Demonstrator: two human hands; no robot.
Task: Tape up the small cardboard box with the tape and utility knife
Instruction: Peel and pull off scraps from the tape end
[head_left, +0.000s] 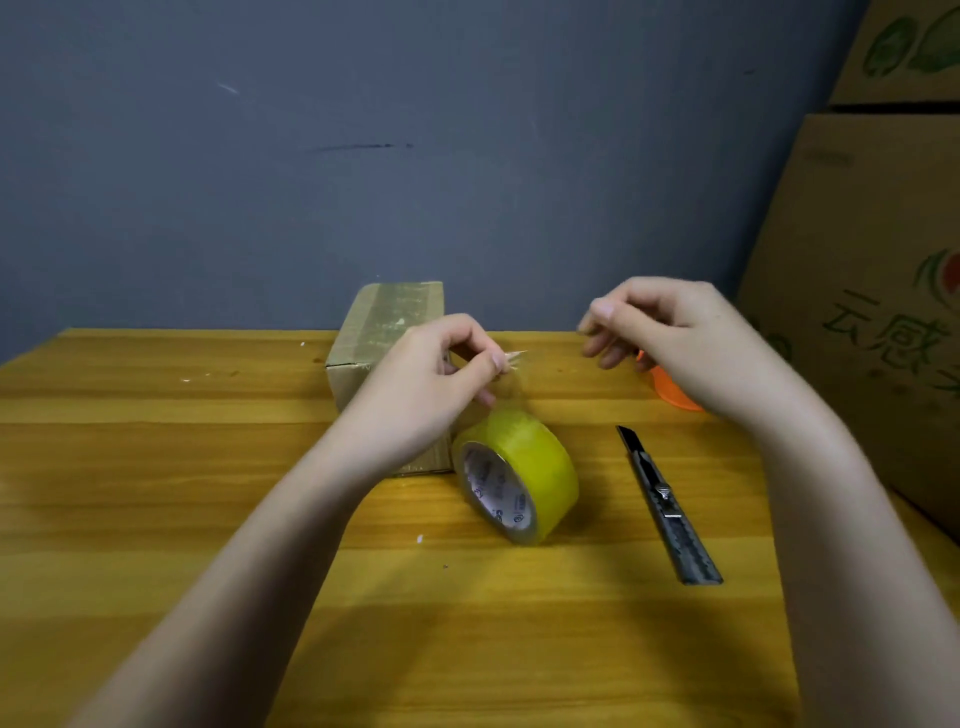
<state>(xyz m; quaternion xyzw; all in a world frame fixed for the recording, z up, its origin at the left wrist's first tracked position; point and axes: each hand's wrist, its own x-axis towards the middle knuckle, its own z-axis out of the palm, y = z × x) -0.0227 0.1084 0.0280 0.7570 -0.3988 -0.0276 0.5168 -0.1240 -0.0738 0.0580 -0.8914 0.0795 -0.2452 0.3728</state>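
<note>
A small cardboard box stands at the back of the wooden table, its top covered with tape. In front of it a yellowish roll of clear tape rests on its edge. My left hand pinches the loose tape end, lifted a little above the roll. My right hand hovers to the right, fingers loosely curled, holding nothing that I can see. A grey utility knife lies on the table right of the roll, its blade out and pointing away from me.
An orange object sits partly hidden behind my right wrist. Large printed cardboard cartons are stacked at the right edge. A dark blue-grey wall rises right behind the table.
</note>
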